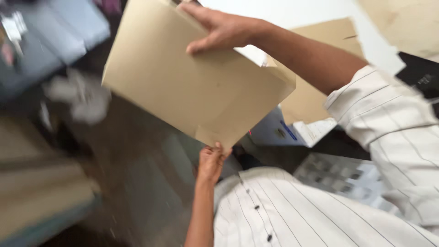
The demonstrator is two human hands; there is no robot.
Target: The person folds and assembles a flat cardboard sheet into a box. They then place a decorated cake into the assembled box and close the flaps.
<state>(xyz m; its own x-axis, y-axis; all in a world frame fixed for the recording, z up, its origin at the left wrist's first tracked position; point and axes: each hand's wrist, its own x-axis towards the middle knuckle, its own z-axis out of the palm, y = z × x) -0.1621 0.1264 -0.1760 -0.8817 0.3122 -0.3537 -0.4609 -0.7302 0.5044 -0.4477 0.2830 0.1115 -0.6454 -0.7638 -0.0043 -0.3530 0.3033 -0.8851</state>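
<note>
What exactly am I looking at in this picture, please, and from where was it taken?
There is no machine here: a person wears a camera on the head, so this single picture looks down along their own body, at a striped white button shirt and two bare hands. The picture is tilted and blurred by movement.

Both hands hold a flat tan cardboard box. The right hand grips its upper edge, with the fingers over the face. The left hand pinches the lower corner.

Behind the box lie another brown cardboard sheet and a white and blue package, and a grey tray with compartments sits lower right. On the left, something white and crumpled lies on a dark surface, too blurred to name.
</note>
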